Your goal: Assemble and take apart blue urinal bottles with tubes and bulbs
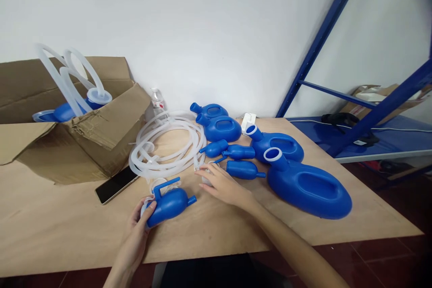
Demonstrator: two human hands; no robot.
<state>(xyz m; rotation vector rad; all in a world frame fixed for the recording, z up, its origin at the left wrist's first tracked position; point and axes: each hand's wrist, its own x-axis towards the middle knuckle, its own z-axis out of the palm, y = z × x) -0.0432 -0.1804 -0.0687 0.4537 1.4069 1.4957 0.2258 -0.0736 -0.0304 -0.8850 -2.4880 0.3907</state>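
Observation:
My left hand [140, 220] is wrapped round the open-looking wide end of a small blue plastic bottle [170, 207] with a bar handle and a narrow spout, which points right. A whitish rim shows at my fingers. Further right, my right hand [224, 184] has its thumb and fingers around a translucent whitish plastic piece [205, 180], partly hidden by the fingers. Just behind that hand lie several small blue spouted bottles [243, 169]. Coils of translucent tubing [168, 168] spread behind both hands, with clear rings [157, 183] between them and the held bottle.
Large blue urinal bottles [310, 189] stand at right, two more [222, 129] at the back. At left, a cardboard box [97, 153] holds blue bottles and tubing, beside a phone [114, 184]. A water bottle [157, 101] and white box [249, 122] stand near the wall; a blue shelf [388, 144] is right.

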